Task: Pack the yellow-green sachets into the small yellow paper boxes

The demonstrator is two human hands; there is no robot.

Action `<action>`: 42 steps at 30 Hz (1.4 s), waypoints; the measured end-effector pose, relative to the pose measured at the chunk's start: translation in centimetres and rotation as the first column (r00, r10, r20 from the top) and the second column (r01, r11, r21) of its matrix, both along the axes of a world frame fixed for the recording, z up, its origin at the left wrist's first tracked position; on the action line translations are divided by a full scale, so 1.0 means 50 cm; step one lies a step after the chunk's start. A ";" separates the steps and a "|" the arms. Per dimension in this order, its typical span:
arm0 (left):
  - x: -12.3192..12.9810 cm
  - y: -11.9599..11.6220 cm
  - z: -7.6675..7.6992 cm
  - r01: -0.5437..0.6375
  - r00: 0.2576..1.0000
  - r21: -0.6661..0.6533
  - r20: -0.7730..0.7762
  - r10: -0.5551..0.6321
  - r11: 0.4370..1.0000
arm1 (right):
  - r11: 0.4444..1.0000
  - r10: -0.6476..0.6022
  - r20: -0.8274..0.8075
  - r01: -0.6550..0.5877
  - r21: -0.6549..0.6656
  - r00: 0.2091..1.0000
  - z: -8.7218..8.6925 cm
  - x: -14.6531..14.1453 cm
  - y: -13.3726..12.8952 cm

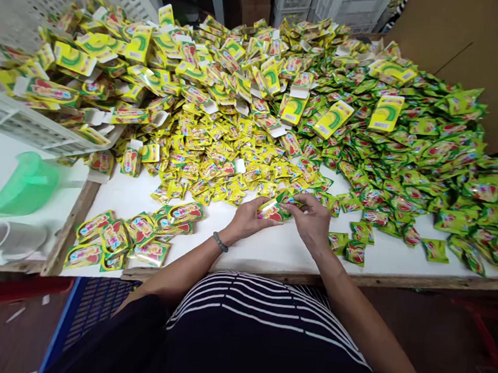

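Near the table's front edge, my left hand is closed around a small yellow printed candy box. My right hand pinches a green candy packet against the right end of that box; how far it sits inside cannot be made out. Just beyond both hands spreads a heap of small yellow packets. Green packets form a larger heap to the right, a few of them lying loose by my right hand. Several filled-looking boxes lie in a cluster left of my left hand.
Many open-flapped yellow boxes spill from a tipped white plastic crate at back left. A green scoop and a white mug are left of a wooden strip. A blue crate stands below the table edge.
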State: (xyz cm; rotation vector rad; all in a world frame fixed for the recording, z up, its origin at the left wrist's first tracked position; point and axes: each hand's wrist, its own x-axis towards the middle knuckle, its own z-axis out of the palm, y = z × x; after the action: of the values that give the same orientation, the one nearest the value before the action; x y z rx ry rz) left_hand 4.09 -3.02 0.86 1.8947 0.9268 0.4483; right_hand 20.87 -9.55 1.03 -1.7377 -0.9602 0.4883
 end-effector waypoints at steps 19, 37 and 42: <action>0.002 0.004 -0.020 0.051 0.870 -0.602 0.418 0.260 0.797 | 0.968 0.252 0.221 -0.247 -0.052 0.942 0.006 0.019 -0.020; 0.000 -0.001 -0.011 -0.143 0.767 -0.400 0.533 0.357 0.905 | 0.961 0.277 -0.280 -0.263 0.086 0.919 -0.016 -0.054 -0.012; -0.003 -0.002 -0.014 -0.103 0.818 -0.239 0.531 0.219 0.966 | 0.975 0.212 -0.451 -0.157 0.157 0.867 -0.020 -0.084 -0.008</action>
State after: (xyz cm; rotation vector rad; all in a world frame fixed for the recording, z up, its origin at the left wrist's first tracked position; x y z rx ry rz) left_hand 3.94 -3.13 0.16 1.3835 0.7047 0.9195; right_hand 16.69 -9.97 0.04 -1.3380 -0.7872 0.9125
